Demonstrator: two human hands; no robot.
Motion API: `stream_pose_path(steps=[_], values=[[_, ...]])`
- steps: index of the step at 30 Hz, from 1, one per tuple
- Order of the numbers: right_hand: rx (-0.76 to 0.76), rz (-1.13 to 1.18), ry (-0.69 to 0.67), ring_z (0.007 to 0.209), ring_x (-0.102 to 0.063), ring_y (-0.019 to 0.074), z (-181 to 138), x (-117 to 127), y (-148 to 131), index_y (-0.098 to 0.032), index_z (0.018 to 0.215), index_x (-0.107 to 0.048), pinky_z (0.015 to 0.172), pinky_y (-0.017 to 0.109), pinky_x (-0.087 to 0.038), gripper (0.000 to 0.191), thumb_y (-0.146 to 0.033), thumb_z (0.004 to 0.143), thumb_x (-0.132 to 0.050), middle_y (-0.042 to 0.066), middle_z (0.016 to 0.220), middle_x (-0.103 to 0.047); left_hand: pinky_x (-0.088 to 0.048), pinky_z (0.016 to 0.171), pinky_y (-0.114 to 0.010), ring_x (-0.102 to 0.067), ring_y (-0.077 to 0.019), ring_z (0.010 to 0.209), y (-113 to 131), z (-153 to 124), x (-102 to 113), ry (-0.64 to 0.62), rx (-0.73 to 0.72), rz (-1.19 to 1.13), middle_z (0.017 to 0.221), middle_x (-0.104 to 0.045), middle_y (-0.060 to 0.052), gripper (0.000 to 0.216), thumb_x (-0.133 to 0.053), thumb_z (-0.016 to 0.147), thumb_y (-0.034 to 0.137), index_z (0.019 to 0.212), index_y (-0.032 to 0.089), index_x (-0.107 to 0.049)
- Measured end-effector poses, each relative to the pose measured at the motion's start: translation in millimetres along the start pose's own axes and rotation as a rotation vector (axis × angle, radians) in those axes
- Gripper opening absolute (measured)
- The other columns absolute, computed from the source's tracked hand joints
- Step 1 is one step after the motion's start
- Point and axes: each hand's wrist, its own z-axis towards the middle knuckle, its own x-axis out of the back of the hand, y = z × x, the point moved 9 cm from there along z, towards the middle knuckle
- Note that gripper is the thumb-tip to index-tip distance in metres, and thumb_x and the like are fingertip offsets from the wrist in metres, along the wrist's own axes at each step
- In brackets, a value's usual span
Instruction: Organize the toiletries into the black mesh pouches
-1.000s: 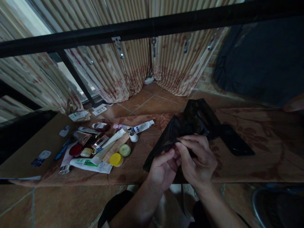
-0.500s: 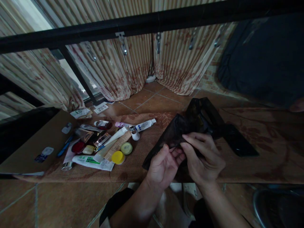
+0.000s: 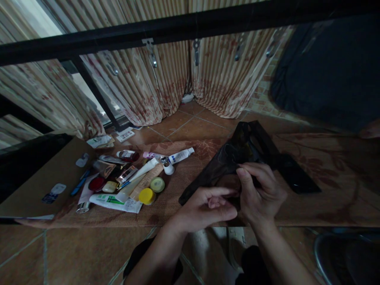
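A thin, see-through black bag [image 3: 218,160] lies crumpled on the cloth-covered bench in front of me, its upper part looped like handles. My right hand [image 3: 263,194] pinches the near edge of this bag between thumb and fingers. Just left of it, my left hand [image 3: 204,208] is turned sideways below the edge, thumb and fingers stretched out and apart, with nothing seen in it. Its fingertips come close to the right hand and the bag; whether they touch is hard to tell. A black phone-like slab [image 3: 298,174] lies right of the bag.
Left of the bag lie several tubes and jars, including a yellow-lidded jar [image 3: 147,196], a white-green tube [image 3: 115,202] and a small white bottle [image 3: 168,165]. A cardboard box [image 3: 38,180] stands at far left. A dark metal rail [image 3: 178,33] crosses above.
My left hand has let go of the bag's edge, rolled over and opened its fingers. My right hand still pinches the bag, slightly further right, and the bag's near side has flattened.
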Motion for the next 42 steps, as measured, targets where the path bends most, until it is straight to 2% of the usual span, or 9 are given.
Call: stream_pose_path(steps=[3, 8, 12, 15, 19, 27, 32, 37, 42], values=[[-0.009, -0.024, 0.021, 0.073, -0.066, 0.0167, 2.8, 3.1, 2.5, -0.021, 0.082, -0.071, 0.068, 0.031, -0.049, 0.006, -0.018, 0.087, -0.067, 0.001, 0.077, -0.069, -0.046, 0.063, -0.025, -0.064, -0.0155, 0.071, 13.9, -12.9, 5.7, -0.044, -0.058, 0.112, 0.089, -0.074, -0.010, 0.033, -0.077, 0.076, 0.035, 0.105, 0.019, -0.077], [-0.116, 0.046, 0.063, 0.074, -0.065, 0.0166, 5.1, 7.1, 12.2, -0.022, 0.080, -0.071, 0.069, 0.031, -0.048, 0.006, -0.020, 0.085, -0.069, 0.000, 0.077, -0.069, -0.039, 0.046, -0.020, -0.050, -0.0075, 0.052, 63.2, -35.1, 52.3, 0.073, -0.492, -0.175, 0.089, -0.074, -0.005, 0.029, -0.073, 0.077, 0.046, 0.094, 0.023, -0.078], [-0.179, 0.143, 0.071, 0.075, -0.064, 0.0161, 7.2, 8.5, 15.6, -0.023, 0.079, -0.072, 0.070, 0.031, -0.048, 0.007, -0.018, 0.084, -0.069, -0.001, 0.076, -0.068, -0.052, 0.071, -0.022, -0.061, -0.0140, 0.081, 83.7, -45.1, 87.6, 0.251, -0.660, -0.141, 0.102, -0.072, -0.004, 0.036, -0.074, 0.075, 0.047, 0.103, 0.025, -0.075], [-0.197, 0.183, 0.068, 0.076, -0.064, 0.0163, 9.9, 9.9, 14.2, -0.023, 0.078, -0.072, 0.070, 0.031, -0.047, 0.008, -0.019, 0.084, -0.069, -0.001, 0.076, -0.068, -0.048, 0.097, -0.031, -0.061, -0.0225, 0.106, 83.3, -40.9, 77.3, 0.199, -0.628, 0.105, 0.114, -0.070, -0.009, 0.047, -0.076, 0.073, 0.044, 0.113, 0.020, -0.073], [-0.208, 0.232, 0.080, 0.074, -0.063, 0.0160, 13.0, 12.6, 12.4, -0.023, 0.076, -0.071, 0.070, 0.031, -0.047, 0.010, -0.018, 0.084, -0.068, -0.001, 0.075, -0.068, -0.034, 0.113, -0.039, -0.046, -0.0307, 0.133, 71.6, -33.0, 54.7, 0.112, -0.517, 0.351, 0.135, -0.059, -0.010, 0.059, -0.079, 0.072, 0.043, 0.125, 0.022, -0.066], [-0.253, 0.281, 0.087, 0.075, -0.062, 0.0144, 17.8, 15.1, 15.0, -0.023, 0.075, -0.071, 0.071, 0.029, -0.045, 0.011, -0.019, 0.085, -0.067, -0.002, 0.076, -0.067, -0.022, 0.121, -0.051, -0.025, -0.0353, 0.146, 58.8, -19.2, 11.4, 0.105, -0.508, 0.761, 0.158, -0.030, -0.008, 0.092, -0.084, 0.063, 0.054, 0.143, 0.029, -0.047], [-0.331, 0.348, 0.013, 0.074, -0.061, 0.0144, 16.3, -1.0, 22.2, -0.022, 0.075, -0.072, 0.070, 0.028, -0.046, 0.010, -0.021, 0.084, -0.068, -0.002, 0.076, -0.066, -0.022, 0.120, -0.053, -0.016, -0.0342, 0.148, 41.4, -15.9, -6.3, 0.191, -0.540, 1.012, 0.162, -0.014, -0.009, 0.102, -0.083, 0.068, 0.040, 0.152, 0.029, -0.025], [-0.437, 0.385, -0.043, 0.080, -0.064, 0.0164, 10.4, -16.9, 38.3, -0.023, 0.083, -0.074, 0.075, 0.030, -0.050, 0.007, -0.028, 0.086, -0.068, 0.000, 0.084, -0.069, -0.027, 0.120, -0.047, -0.029, -0.0267, 0.145, 48.0, -16.9, 7.8, 0.374, -0.584, 1.048, 0.155, -0.031, -0.008, 0.073, -0.059, 0.076, 0.006, 0.144, 0.025, -0.040], [-0.441, 0.337, -0.105, 0.125, -0.052, 0.0224, -0.6, -29.0, 40.3, -0.026, 0.128, -0.059, 0.107, 0.042, -0.039, 0.044, -0.038, 0.086, -0.065, 0.006, 0.134, -0.058, -0.049, 0.096, -0.037, -0.061, -0.0226, 0.112, 60.3, -23.3, 68.8, 0.716, -0.601, 0.671, 0.120, -0.064, -0.007, 0.047, -0.056, 0.073, 0.007, 0.118, 0.020, -0.063]])
